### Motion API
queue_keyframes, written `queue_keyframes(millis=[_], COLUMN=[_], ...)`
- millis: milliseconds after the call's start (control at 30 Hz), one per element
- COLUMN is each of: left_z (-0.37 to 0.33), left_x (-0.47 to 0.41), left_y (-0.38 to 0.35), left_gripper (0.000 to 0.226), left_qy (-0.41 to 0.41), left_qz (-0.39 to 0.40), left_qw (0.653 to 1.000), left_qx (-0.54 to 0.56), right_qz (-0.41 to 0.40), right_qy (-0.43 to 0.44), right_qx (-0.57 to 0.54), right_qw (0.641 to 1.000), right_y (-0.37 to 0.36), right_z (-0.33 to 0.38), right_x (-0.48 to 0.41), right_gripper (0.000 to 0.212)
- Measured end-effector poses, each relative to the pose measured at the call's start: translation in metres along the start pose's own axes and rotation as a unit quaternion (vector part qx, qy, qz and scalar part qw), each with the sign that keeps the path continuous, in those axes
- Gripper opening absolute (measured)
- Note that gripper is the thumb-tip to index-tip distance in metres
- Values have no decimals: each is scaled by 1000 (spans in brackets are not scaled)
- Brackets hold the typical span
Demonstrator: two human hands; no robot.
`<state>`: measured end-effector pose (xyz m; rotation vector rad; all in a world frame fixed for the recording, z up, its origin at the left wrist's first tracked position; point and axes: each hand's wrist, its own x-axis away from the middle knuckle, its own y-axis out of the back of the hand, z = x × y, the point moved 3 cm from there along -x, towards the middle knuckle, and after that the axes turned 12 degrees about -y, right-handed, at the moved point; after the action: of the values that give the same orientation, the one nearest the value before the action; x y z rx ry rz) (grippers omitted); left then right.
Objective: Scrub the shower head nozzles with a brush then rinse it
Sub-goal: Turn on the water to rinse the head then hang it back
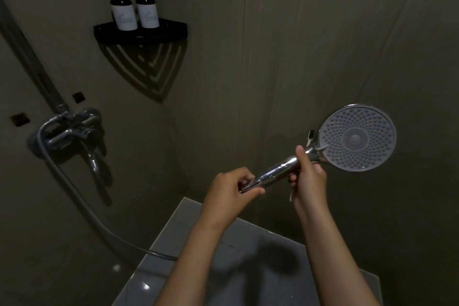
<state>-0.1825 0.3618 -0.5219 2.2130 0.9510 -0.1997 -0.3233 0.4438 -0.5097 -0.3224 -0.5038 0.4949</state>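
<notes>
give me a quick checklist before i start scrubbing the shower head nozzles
1. Shower head held firmly: ok, right hand grips the neck, left hand pinches the handle's end.
2. Nozzle face turned toward the camera: ok.
3. Brush within reach: not ok, none in view.
4. One hand free for it: not ok, both hold the handle.
5. Hose joined to handle: cannot tell, left arm hides it.

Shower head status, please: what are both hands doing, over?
Round chrome shower head, grey nozzle side toward the camera. Left hand grips its handle's lower end; right hand grips near the head. Nothing in the way.
</notes>
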Motion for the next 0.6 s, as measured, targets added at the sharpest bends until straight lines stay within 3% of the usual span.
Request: queue_keyframes(millis=[133, 233, 433, 533, 600], left_z=[3, 2, -2, -2, -2], left_x=[0, 6, 8, 7, 5], left_y=[-1, 2, 1, -2, -3], left_gripper=[12, 29, 28, 27, 28], left_qy=[91, 96, 100, 90, 60], left_qz=[129, 176, 214, 176, 152], left_qw=[955, 928, 916, 941, 972], left_qx=[249, 316, 323, 273, 171], right_qz=[49, 79, 109, 93, 66], right_qy=[12, 20, 26, 36, 40], right_qx=[31, 33, 53, 42, 28], right_qw=[998, 996, 992, 994, 997], right_y=[-2, -7, -12, -11, -10], right_z=[4, 9, 12, 12, 13], right_x=[2, 5, 9, 5, 2], right_gripper=[17, 17, 17, 20, 23])
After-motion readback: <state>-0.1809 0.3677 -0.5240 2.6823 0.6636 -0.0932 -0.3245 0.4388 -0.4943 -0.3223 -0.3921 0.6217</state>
